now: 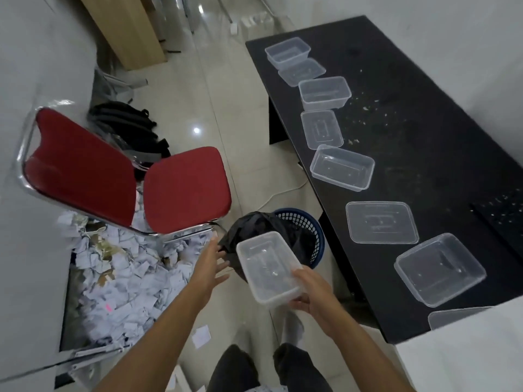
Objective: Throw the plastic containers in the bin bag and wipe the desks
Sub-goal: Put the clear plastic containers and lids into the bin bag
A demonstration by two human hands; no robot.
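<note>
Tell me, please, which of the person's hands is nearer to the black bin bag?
Left. The left hand reaches, fingers straight, to the left edge of the black bin bag; the right hand is further back, gripping the near end of a clear plastic container.

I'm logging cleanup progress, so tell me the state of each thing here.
held container: empty, upright, gripped by the right hand.
left hand: open, fingers beside the bin bag.
bin bag: in the blue basket.
desk containers: empty, not yet binned.
black desk: crumb-strewn, unwiped.
</note>
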